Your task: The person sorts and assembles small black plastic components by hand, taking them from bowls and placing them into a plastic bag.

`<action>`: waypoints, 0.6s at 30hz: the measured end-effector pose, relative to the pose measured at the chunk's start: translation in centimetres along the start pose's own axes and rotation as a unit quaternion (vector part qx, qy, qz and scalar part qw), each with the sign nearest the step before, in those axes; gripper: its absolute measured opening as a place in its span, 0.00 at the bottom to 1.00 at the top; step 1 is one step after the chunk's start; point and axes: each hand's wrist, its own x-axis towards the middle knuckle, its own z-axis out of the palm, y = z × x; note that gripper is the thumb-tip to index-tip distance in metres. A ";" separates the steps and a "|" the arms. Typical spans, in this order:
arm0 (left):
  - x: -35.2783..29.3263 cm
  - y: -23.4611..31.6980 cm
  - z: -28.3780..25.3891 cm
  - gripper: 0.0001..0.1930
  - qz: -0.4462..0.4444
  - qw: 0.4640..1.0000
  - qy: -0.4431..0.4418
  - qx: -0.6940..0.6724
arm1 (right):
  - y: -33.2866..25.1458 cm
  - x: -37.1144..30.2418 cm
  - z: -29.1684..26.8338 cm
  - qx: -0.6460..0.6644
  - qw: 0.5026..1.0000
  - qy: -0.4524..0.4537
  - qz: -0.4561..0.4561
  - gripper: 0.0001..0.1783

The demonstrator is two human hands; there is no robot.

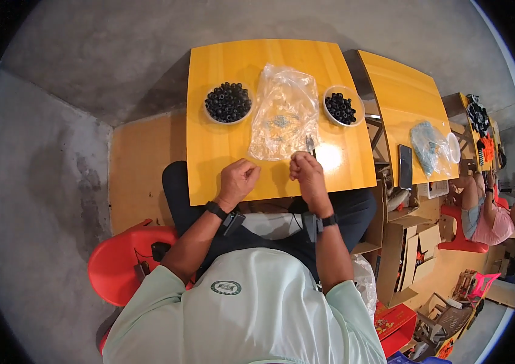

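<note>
Both hands curled shut, left hand point(239, 180) on nothing visible, right hand point(307, 170) pinching something tiny by the plastic bag point(284, 112), so one fumble probably sends it skittering off the tabletop point(221, 158).

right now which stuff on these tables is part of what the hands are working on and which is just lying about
In use: left hand, right hand, clear plastic bag, left bowl of black rings, right bowl of black rings.
Lying about: phone, second bag, cardboard boxes.
</note>
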 end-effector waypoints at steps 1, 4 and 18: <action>0.0 0.0 0.0 0.06 -0.009 1.000 -0.005 -0.002 | 0.9 0.6 0.4 0.053 0.998 -0.018 0.024 0.09; 0.1 -0.1 0.1 0.07 -0.011 1.000 -0.008 -0.007 | 3.3 1.6 0.1 0.182 0.981 -0.062 0.039 0.11; 4.0 -2.4 -2.9 0.07 -0.150 0.981 0.003 -0.121 | 5.1 2.6 -2.1 0.366 0.914 -0.167 0.055 0.14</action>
